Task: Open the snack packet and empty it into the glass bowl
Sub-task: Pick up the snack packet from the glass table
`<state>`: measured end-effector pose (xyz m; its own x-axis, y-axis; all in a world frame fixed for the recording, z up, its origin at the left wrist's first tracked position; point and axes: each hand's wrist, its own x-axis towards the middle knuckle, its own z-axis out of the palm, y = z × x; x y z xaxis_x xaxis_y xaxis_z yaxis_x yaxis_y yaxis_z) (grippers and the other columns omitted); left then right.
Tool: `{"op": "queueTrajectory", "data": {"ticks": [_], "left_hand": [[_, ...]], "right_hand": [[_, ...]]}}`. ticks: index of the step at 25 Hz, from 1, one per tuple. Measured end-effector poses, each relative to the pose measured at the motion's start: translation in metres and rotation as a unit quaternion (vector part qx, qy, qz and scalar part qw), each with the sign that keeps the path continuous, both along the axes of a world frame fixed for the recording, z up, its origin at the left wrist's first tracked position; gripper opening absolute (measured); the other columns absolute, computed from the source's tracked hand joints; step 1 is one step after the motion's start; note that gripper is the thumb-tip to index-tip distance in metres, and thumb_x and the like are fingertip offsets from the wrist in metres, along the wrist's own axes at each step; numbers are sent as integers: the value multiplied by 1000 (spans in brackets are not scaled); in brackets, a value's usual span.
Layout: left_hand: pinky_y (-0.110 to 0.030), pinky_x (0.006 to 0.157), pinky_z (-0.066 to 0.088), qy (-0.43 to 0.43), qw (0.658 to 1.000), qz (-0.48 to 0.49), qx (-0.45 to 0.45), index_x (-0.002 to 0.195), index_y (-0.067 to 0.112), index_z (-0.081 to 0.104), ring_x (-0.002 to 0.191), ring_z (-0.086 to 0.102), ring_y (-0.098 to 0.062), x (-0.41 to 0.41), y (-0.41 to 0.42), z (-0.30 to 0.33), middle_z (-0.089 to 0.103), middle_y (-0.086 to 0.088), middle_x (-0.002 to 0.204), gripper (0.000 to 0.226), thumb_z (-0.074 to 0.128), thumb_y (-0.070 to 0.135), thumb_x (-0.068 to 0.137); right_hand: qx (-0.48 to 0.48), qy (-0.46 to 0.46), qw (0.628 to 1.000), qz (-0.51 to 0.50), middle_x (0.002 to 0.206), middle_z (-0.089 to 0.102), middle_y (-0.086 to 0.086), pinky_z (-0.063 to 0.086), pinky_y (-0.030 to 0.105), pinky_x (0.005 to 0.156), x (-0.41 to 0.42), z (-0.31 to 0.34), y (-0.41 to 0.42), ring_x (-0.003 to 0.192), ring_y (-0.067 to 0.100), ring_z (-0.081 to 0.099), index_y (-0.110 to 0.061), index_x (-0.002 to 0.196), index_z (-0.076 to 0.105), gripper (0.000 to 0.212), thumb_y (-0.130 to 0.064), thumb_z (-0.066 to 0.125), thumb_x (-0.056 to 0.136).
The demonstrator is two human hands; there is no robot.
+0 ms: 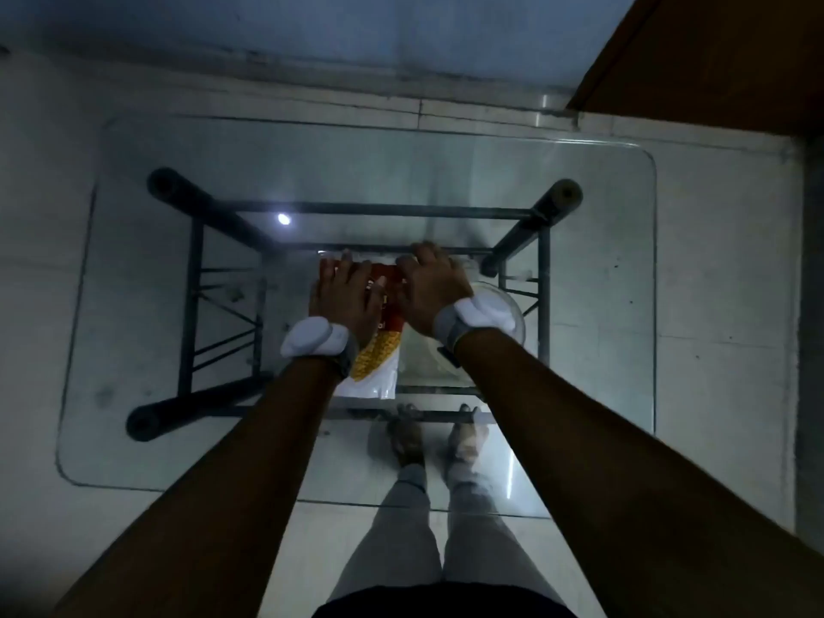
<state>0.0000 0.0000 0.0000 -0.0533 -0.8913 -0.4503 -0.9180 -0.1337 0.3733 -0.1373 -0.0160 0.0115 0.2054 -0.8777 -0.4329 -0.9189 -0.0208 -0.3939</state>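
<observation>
A snack packet [376, 356], red at the top, yellow in the middle and white at the bottom, lies on the glass table [133, 305]. My left hand [345, 296] rests over its upper left part, fingers gripping its top edge. My right hand [430, 283] holds the packet's upper right corner. Just right of the packet stands the clear glass bowl [508, 323], partly hidden under my right wrist. Both wrists wear white bands.
The table top is see-through, with a dark metal frame [356, 209] beneath it. My legs and feet [437, 439] show through the glass at the near edge. A brown wooden piece of furniture [713, 60] fills the far right corner.
</observation>
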Motion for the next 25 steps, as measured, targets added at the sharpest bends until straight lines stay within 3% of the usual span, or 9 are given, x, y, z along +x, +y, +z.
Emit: {"op": "queueTrajectory", "data": {"ticks": [3, 5, 9, 13, 15, 18, 20, 23, 25], "left_hand": [[-52, 117, 18, -64, 997, -45, 8, 145, 17, 28, 146, 16, -36, 4, -17, -15, 23, -16, 157, 52, 41, 30, 96], [-51, 115, 23, -75, 993, -94, 12, 143, 15, 30, 142, 24, -37, 3, -28, -23, 30, -18, 153, 57, 49, 27, 91], [-45, 102, 33, -125, 984, -122, -24, 132, 9, 41, 124, 45, -35, -10, -34, -24, 50, -18, 134, 43, 43, 26, 93], [-49, 109, 25, -172, 974, -149, 0, 133, 11, 41, 130, 37, -35, -16, -32, -19, 47, -18, 135, 43, 46, 26, 92], [-49, 108, 27, -176, 970, -168, -4, 133, 13, 43, 129, 37, -35, -11, -33, -15, 46, -18, 134, 43, 49, 25, 92], [-47, 93, 46, -110, 987, -118, -20, 126, 13, 51, 114, 53, -38, -9, -36, -3, 51, -18, 127, 37, 54, 19, 90], [-45, 83, 48, -54, 995, -70, -45, 116, 11, 53, 103, 58, -40, -12, -44, 8, 52, -21, 119, 29, 53, 14, 88], [-42, 94, 39, -15, 997, -13, -79, 104, 7, 55, 106, 53, -39, -23, -61, 23, 57, -22, 114, 26, 43, 22, 86], [-29, 97, 34, 71, 985, 114, -109, 104, 3, 59, 111, 54, -36, -41, -61, 39, 59, -23, 116, 37, 37, 24, 83]], "right_hand": [[19, 45, 997, 58, 143, 44, 15, 36, 45, 108, 6, -13, -17, 134, 34, 40, -15, 133, 51, 49, -42, 51, 92], [42, 40, 996, 67, 138, 45, 15, 40, 43, 103, 9, -14, -27, 127, 36, 45, -17, 135, 49, 50, -41, 54, 91], [41, 28, 995, 87, 138, 46, 16, 43, 39, 96, 15, -14, -37, 121, 36, 52, -11, 137, 45, 48, -32, 52, 94], [118, 24, 991, 51, 143, 49, 18, 36, 41, 108, 16, -19, -44, 132, 33, 46, -4, 136, 48, 44, -19, 54, 95], [119, 21, 992, 29, 140, 53, 17, 37, 42, 108, 21, -21, -43, 131, 32, 49, -4, 132, 52, 41, -20, 54, 94], [73, 4, 997, 15, 121, 67, 13, 47, 34, 87, 22, -11, -42, 110, 29, 64, -7, 113, 66, 31, -26, 46, 98], [79, -50, 995, -37, 117, 69, 12, 42, 28, 77, 20, 2, -45, 106, 29, 66, -7, 109, 68, 31, -25, 45, 98], [31, -73, 990, -115, 109, 73, 11, 39, 25, 72, 15, 26, -54, 101, 30, 68, -10, 98, 72, 32, -29, 46, 95], [-3, -73, 987, -142, 107, 74, 12, 39, 25, 70, 7, 50, -57, 100, 30, 68, -11, 97, 73, 34, -32, 47, 94]]}}
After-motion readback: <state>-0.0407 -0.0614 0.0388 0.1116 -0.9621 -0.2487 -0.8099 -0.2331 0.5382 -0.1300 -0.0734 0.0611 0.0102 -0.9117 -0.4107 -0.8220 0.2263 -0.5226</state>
